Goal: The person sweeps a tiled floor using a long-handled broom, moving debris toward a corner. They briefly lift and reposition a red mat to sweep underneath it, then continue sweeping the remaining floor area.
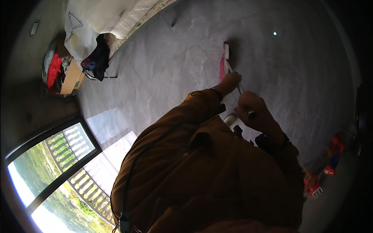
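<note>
A broom (227,54) with a white head and pink bristles is at the floor ahead of me. Its thin pale handle runs back toward my body. My left hand (230,82) wraps round the handle nearer the head, and my right hand (253,109) grips it closer to me, at the upper end. The dark tip of the handle pokes out of my right fist. Both arms wear brown sleeves. Beneath my hands a light-coloured shoe (230,120) partly shows.
Grey tiled floor (171,58) spreads ahead. At far left, a cardboard box (72,77) and a red bag (53,70) stand beside a bed with pale covers (132,17). A glass door (58,155) opens onto a balustrade at lower left. Red objects (313,187) lie at lower right.
</note>
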A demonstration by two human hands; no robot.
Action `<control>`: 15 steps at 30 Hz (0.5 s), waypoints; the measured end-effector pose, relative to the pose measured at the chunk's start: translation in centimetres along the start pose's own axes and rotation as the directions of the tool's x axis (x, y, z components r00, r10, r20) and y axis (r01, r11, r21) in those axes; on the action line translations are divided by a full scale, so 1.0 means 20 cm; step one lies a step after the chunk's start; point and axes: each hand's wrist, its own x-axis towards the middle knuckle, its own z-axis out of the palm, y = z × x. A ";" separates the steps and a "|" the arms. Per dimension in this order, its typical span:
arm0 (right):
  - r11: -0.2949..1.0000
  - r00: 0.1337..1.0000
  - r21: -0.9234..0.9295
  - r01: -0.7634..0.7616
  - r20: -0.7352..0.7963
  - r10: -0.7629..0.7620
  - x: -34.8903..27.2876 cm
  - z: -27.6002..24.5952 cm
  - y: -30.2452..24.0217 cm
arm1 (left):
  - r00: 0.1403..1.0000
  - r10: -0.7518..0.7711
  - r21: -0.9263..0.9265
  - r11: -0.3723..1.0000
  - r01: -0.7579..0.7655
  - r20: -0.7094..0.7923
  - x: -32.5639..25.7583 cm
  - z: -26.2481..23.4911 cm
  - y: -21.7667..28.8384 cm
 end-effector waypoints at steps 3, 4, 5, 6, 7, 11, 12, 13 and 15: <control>0.994 0.999 -0.107 -0.020 0.036 0.024 -0.06 -0.08 -0.11 | 0.988 0.142 -0.070 0.987 -0.146 -0.053 0.10 0.03 0.19; 0.992 0.998 -0.122 -0.011 0.059 0.019 -0.12 -0.14 -0.15 | 0.980 0.187 -0.062 0.980 -0.191 -0.062 0.13 0.04 0.28; 0.990 0.996 -0.138 -0.002 0.083 0.013 -0.17 -0.19 -0.19 | 0.976 0.214 -0.049 0.975 -0.216 -0.043 0.16 0.05 0.37; 0.993 0.999 -0.114 0.037 0.004 -0.037 -0.22 -0.24 -0.22 | 0.971 0.226 0.091 0.968 -0.232 0.071 0.19 0.05 0.46; 0.998 1.000 -0.059 0.005 -0.015 -0.006 -0.29 -0.30 -0.26 | 0.969 0.209 0.102 0.970 -0.223 0.130 0.19 0.05 0.53; 0.988 0.996 0.142 -0.067 -0.042 0.074 -0.58 -0.58 -0.26 | 0.936 0.196 0.124 0.963 -0.240 0.293 0.17 0.11 0.69; 0.972 0.993 0.216 -0.088 -0.061 0.104 -0.63 -0.63 -0.22 | 0.926 0.187 0.092 0.969 -0.228 0.327 0.16 0.14 0.69; 0.951 0.989 0.293 -0.100 -0.074 0.127 -0.69 -0.68 -0.16 | 0.920 0.186 0.062 0.974 -0.220 0.345 0.16 0.18 0.69; 0.909 0.986 0.400 -0.118 -0.060 0.154 -0.76 -0.76 0.00 | 0.897 0.131 0.107 0.975 -0.193 0.422 0.15 0.31 0.68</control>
